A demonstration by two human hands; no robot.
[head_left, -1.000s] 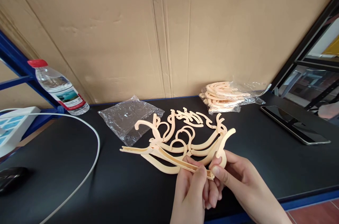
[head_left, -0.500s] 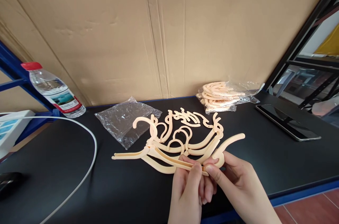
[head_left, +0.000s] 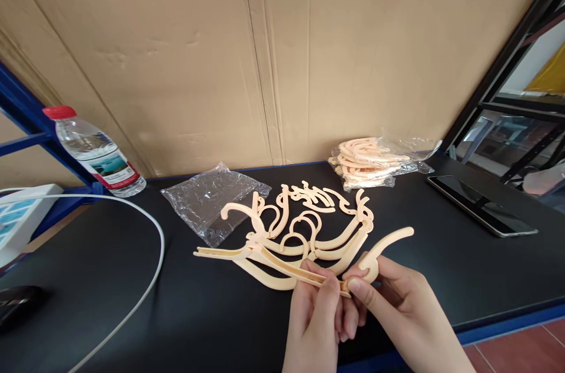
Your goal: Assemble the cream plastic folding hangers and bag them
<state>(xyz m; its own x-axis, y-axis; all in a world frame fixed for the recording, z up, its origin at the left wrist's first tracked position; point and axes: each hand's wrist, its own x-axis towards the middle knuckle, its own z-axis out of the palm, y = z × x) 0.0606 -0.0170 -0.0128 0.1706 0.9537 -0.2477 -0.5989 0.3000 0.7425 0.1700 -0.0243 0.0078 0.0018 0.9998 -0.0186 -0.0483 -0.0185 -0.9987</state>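
A cream plastic folding hanger (head_left: pixel 282 267) is held in front of me, its open channel facing up and its hook to the upper left. My left hand (head_left: pixel 315 308) pinches its long arm near the right end. In my right hand (head_left: pixel 388 296) is a loose curved hanger piece (head_left: pixel 391 239) with a notched end. Thumb and fingers press this piece at the tip of the long arm; the contact itself is partly hidden by the fingers. Behind the hands lie several folding hangers (head_left: pixel 339 237) on the black table, and beyond them a cluster of small hanger parts (head_left: pixel 315 196).
Against the cardboard wall (head_left: pixel 176 67) lie a flat clear plastic bag (head_left: pixel 207 202) and a bag of packed hangers (head_left: pixel 366 161). A phone (head_left: pixel 481 205) is at right. On the left are a water bottle (head_left: pixel 97 152), a white cable (head_left: pixel 154 255) and a black mouse (head_left: pixel 20 305).
The hanger and both hands have shifted slightly right and down, with the view shifting a little too. The grip of both hands stays nearly the same.
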